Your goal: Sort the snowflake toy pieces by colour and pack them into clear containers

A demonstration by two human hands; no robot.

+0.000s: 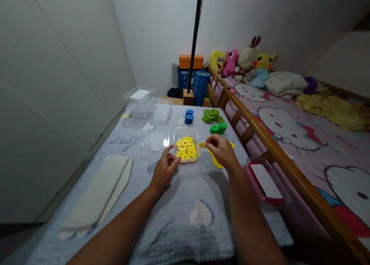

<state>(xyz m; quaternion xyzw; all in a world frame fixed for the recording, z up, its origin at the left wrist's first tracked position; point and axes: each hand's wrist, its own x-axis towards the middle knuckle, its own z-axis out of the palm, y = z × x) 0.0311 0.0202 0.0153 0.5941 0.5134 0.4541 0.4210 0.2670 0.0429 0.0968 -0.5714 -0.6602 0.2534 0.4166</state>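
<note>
A clear plastic container (177, 133) full of yellow flower-shaped pieces (186, 147) sits on the quilted cloth (190, 195) in front of me. My left hand (164, 168) rests at its near left corner, thumb and fingers curled against the rim. My right hand (222, 151) is just right of the container, pinching a yellow piece (202, 144) between thumb and fingertips. More loose yellow pieces (216, 164) lie under and beside that hand.
A clear lid (155, 142) lies left of the container, empty clear boxes (139, 97) farther back. Blue pieces (189, 117) and green pieces (214, 118) sit behind. A red-filled closed box (266, 182) is at right, folded paper (100, 191) at left, a wooden bed rail (260, 130) alongside.
</note>
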